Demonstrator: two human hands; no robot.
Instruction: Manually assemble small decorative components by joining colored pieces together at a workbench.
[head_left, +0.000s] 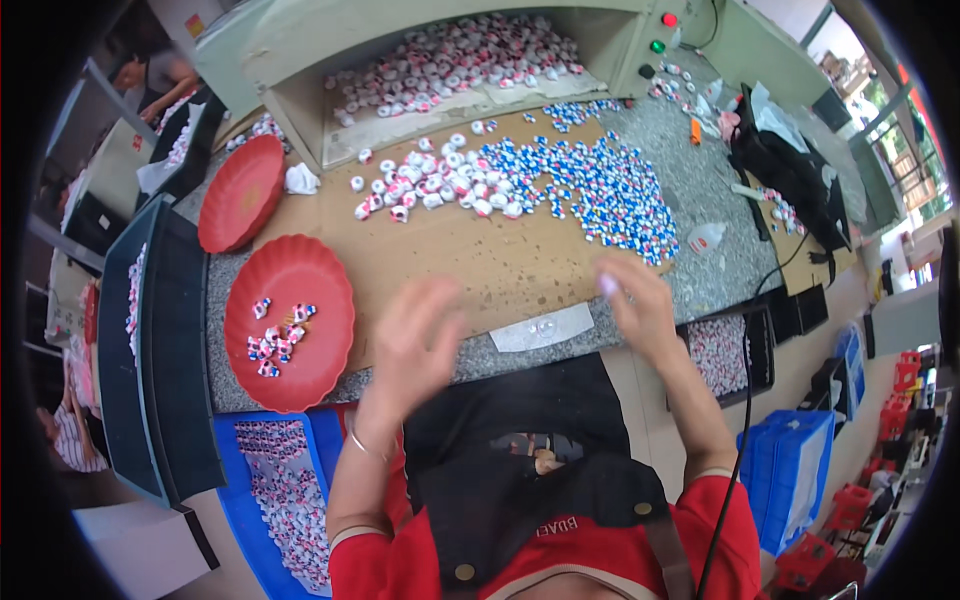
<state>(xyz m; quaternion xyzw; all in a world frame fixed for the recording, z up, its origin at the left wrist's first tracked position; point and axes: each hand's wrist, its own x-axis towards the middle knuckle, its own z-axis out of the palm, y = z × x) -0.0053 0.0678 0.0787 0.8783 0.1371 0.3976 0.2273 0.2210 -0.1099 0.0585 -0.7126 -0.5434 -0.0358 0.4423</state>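
Note:
My left hand [420, 335], smeared by motion, is over the front of the brown cardboard [480, 255]. Its thumb and fingers look apart, and nothing shows between them. My right hand [640, 305] is lifted at the cardboard's right front edge, just below a spread of small blue-and-white pieces [620, 195]. Its fingers are bent but apart; a pale spot at one tip could be a nail. Left of the blue pieces lies a heap of larger, round white-and-pink pieces [435, 182]. A red scalloped tray [325, 350] left of my left hand holds several joined figures.
A second red tray [245, 195] stands behind. More white-pink pieces [470, 60] fill the cabinet opening at the back. A clear plastic strip [542, 328] lies at the front edge. Dark bins [155, 350] stand left, a blue crate [790, 470] right. A cable hangs on the right.

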